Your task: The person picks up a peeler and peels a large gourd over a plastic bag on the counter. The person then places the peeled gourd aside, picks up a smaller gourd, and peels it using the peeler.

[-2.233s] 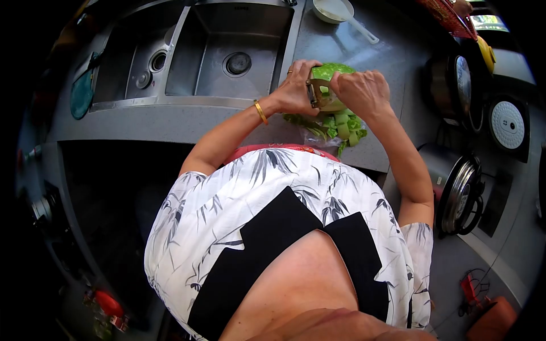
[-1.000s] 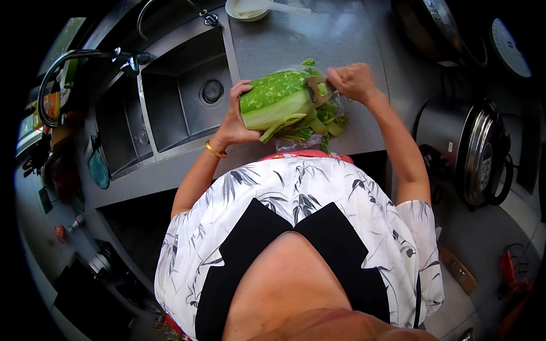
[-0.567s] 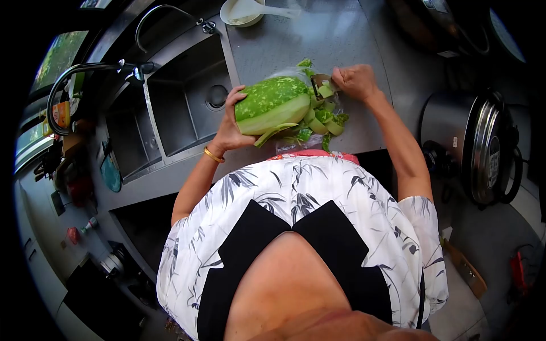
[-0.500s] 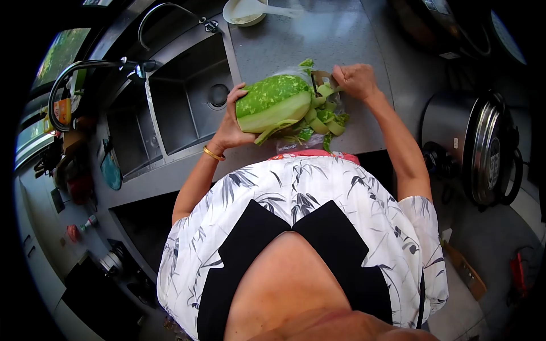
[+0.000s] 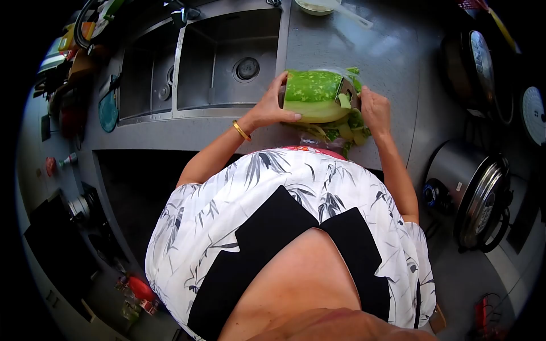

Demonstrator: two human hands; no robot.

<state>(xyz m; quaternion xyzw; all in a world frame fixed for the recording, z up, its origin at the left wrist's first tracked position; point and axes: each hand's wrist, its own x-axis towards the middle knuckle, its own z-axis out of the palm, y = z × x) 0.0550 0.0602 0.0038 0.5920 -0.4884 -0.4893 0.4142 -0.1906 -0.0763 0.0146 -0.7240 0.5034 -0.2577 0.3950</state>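
Observation:
A green speckled gourd [image 5: 313, 85], like a winter melon, lies on the metal counter with a pale peeled band along its near side. My left hand [image 5: 273, 107] grips its left end, thumb along the lower side and fingers over the top. At the right end, a broad dark knife blade [image 5: 346, 88] rests against the skin. My right hand [image 5: 375, 111] is closed around the knife's handle, which the fingers hide. Pale green peel strips [image 5: 355, 128] lie in a heap under and beside the right end, on what looks like clear plastic.
A double steel sink [image 5: 219, 108] is set into the counter [image 5: 392, 62] on the left. At the back stands a bowl [image 5: 315, 7] with a white spoon [image 5: 350, 12] across it. A steel cooker [image 5: 466, 187] stands on the right, with a teal item [image 5: 108, 111] hanging at far left.
The view has shifted, so the sink and gourd appear further right. My right hand has brought the knife blade from beyond the gourd's right end onto its skin. The left hand keeps its hold.

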